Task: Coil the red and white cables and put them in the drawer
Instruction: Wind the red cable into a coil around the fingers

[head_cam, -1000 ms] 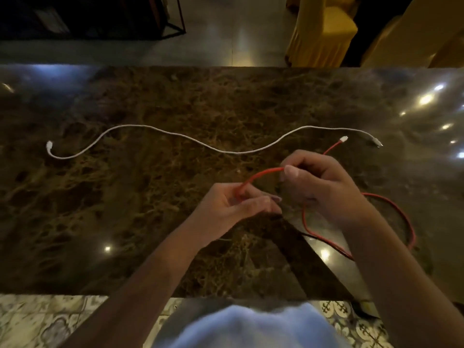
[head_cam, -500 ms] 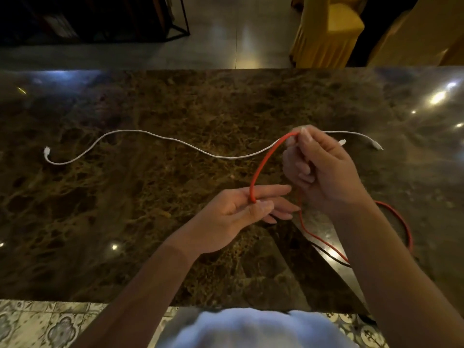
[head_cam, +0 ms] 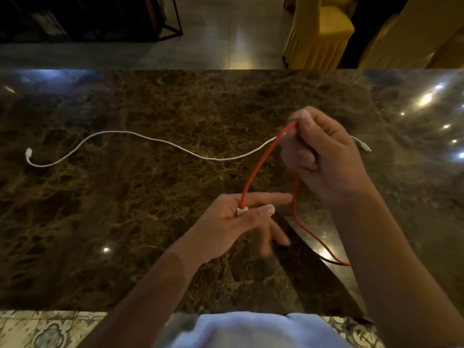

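Dark brown marble table (head_cam: 150, 222) fills most of the frame. Yellow covered chairs (head_cam: 319, 33) upper right, a black metal frame (head_cam: 173, 21) upper left, patterned floor tiles (head_cam: 50, 330) along the bottom.

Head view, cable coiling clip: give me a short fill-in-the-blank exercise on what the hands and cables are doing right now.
1. The left hand pinches the white plug of the ____ cable.
2. The right hand holds the red cable ____ the table.
3. The white cable lies uncoiled on the table, touched by ____ hand.
4. Behind the table stand chairs with ____ covers.

Missing words: red; above; neither; yellow
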